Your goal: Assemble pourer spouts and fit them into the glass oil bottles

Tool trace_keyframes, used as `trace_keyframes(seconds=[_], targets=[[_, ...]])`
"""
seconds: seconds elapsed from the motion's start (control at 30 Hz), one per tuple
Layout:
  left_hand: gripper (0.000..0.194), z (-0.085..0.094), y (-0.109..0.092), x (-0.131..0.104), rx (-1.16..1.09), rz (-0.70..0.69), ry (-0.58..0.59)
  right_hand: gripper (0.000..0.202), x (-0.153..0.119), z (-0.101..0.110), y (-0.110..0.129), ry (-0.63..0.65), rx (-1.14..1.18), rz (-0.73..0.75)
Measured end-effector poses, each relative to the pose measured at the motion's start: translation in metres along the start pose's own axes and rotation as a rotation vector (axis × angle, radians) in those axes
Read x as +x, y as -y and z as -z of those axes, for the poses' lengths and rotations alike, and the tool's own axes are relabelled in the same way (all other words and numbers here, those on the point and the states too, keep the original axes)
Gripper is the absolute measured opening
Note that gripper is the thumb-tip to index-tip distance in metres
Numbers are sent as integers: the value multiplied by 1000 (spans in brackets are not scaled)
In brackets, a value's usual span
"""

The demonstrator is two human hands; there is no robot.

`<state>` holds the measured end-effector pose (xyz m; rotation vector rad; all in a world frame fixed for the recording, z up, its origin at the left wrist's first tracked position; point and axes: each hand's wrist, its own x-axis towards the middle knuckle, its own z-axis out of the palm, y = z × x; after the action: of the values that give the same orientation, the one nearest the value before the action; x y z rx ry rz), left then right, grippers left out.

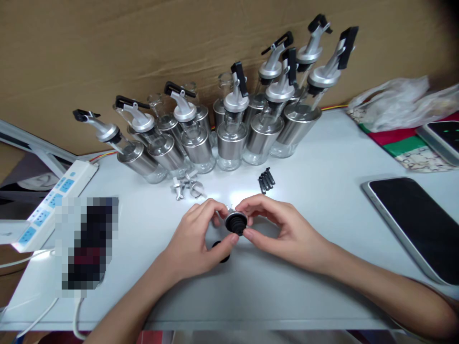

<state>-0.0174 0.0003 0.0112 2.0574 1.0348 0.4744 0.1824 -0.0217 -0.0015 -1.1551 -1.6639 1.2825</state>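
Between my two hands is a silver pourer spout with a ribbed black stopper, its stopper end turned toward me. My left hand pinches it from the left with thumb and fingers. From the right, my right hand grips the same piece, the thumb against the stopper. A round black part lies on the table, partly hidden under my left thumb. Beyond my hands are loose silver spout parts and several small black levers in a row.
Several glass bottles with steel sleeves, many with pourers, stand along the cardboard wall. A power strip and a blurred-out phone lie left. To the right are a dark-screened device and a plastic bag.
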Motion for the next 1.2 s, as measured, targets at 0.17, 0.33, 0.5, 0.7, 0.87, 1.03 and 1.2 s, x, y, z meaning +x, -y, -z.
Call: trace_keyframes(seconds=[0.17, 0.33, 0.5, 0.7, 0.87, 1.03, 1.2], targets=[[9, 0, -1, 0, 18, -8, 36, 26, -1, -1, -2, 20, -9, -18], [11, -3, -1, -2, 32, 0, 40, 29, 0, -1, -1, 16, -51, 43], [12, -4, -1, -1, 39, 4, 77, 28, 3, -1, 2, 17, -92, 92], [8, -8, -4, 1, 132, -60, -1, 28, 1, -3, 1, 20, -135, 140], [7, -12, -2, 0, 187, -101, -49, 29, -1, -5, -1, 39, -159, 143], [5, -11, -1, 1, 190, -120, -51, 27, -1, -6, -4, 42, -168, 159], [2, -10, -3, 2, 187, -149, -58, 25, -2, -4, -4, 61, -176, 157]])
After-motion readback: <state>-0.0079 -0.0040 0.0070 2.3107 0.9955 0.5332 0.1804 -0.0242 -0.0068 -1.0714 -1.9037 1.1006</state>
